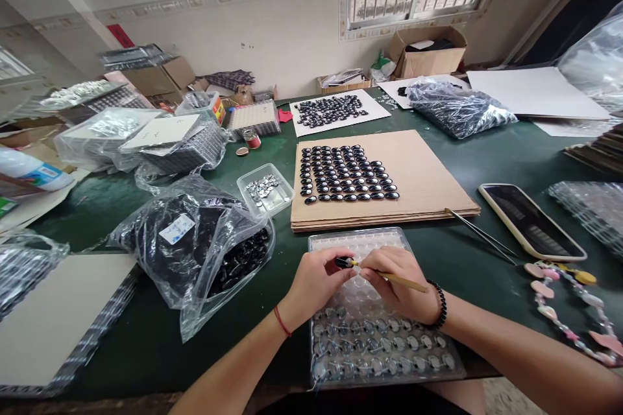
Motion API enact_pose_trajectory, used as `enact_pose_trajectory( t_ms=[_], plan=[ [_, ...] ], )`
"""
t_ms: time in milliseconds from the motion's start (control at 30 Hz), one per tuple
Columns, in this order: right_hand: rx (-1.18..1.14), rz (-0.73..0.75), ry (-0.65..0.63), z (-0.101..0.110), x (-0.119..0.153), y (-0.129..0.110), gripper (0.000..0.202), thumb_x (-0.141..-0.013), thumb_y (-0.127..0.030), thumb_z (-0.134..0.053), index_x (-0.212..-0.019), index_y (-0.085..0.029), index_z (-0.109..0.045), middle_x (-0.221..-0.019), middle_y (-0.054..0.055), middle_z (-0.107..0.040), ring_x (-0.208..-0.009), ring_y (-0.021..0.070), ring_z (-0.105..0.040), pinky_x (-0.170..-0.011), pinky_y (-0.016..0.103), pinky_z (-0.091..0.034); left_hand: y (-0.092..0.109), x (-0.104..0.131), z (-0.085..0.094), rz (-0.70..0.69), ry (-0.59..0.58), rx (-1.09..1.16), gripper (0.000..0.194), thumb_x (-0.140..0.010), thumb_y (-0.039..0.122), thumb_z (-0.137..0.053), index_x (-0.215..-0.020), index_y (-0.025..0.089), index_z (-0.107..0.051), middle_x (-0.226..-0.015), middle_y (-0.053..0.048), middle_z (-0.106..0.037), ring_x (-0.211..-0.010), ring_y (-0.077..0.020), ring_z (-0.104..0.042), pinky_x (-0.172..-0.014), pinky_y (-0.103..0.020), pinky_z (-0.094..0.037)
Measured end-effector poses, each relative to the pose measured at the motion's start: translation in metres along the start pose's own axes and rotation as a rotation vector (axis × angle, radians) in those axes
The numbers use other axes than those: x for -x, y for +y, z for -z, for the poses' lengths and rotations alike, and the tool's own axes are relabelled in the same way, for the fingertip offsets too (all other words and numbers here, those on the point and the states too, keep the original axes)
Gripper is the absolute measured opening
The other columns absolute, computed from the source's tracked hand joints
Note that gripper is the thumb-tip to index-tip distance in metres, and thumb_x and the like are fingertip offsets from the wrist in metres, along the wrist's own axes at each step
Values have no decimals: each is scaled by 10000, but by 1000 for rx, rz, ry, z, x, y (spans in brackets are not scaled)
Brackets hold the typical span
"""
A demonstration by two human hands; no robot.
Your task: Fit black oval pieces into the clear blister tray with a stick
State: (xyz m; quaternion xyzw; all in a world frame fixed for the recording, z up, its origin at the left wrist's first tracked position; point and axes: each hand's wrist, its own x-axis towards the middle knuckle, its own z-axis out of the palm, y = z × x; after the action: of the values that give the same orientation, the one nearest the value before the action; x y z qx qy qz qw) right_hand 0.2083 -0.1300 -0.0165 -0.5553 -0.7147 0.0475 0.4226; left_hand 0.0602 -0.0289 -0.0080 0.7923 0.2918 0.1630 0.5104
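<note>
Between the fingertips of my left hand (318, 279) is a small glossy black oval piece (343, 262). My right hand (396, 279) is closed round a thin wooden-handled tool (403, 282), its yellowish tip meeting the black piece. Both hands are above a clear plastic tray (384, 366) with rows of round pockets; the near rows hold clear discs with thin threads. Just beyond, rows of similar black oval pieces (349, 197) lie on a stack of brown cardboard (428, 175). A small clear box (280, 201) of silvery bits sits to the left.
An open plastic bag (185, 253) of black pieces lies left. At right are tweezers (481, 233), a phone (533, 220) and a beaded strand (548, 311). More black pieces (331, 110) cover a white board farther back. A small red jar (252, 139) stands beside its lid.
</note>
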Motion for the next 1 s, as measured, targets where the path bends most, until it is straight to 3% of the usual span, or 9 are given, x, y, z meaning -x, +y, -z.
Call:
enact_pose_trajectory(
  t_ms=[600, 767, 933, 1000],
  plan=[
    [73, 16, 16, 1, 1, -1, 217, -899, -269, -383, -758, -164, -511, -621, 13, -561, -544, 114, -466, -553, 245, -324, -3, -1, -2, -5, -19, -15, 253, -688, 292, -644, -917, 185, -659, -885, -23, -674, -723, -139, -612, -667, -217, -484],
    [141, 59, 0, 0, -1, -2, 204, -890, -256, -406, -745, -165, -516, -615, 13, -560, -539, 114, -452, -551, 247, -323, 1, -2, 0, 15, -52, -59, 238, -731, 286, -584, -935, 185, -655, -766, -20, -671, -594, -125, -577, -561, -216, -457],
    [214, 118, -58, -2, 0, -5, 197, -888, -239, -415, -744, -158, -522, -609, 26, -546, -534, 122, -442, -538, 255, -322, 2, -3, -1, -23, -12, -11, 207, -789, 275, -509, -900, 170, -650, -856, -39, -665, -739, -144, -598, -682, -231, -462],
    [151, 100, -73, -3, 0, -4, 196, -890, -248, -408, -757, -159, -521, -627, 32, -547, -547, 126, -457, -542, 258, -334, 2, -2, -3, -11, 0, 25, 202, -795, 269, -500, -892, 155, -635, -824, -48, -656, -704, -136, -592, -657, -230, -464]
  ],
)
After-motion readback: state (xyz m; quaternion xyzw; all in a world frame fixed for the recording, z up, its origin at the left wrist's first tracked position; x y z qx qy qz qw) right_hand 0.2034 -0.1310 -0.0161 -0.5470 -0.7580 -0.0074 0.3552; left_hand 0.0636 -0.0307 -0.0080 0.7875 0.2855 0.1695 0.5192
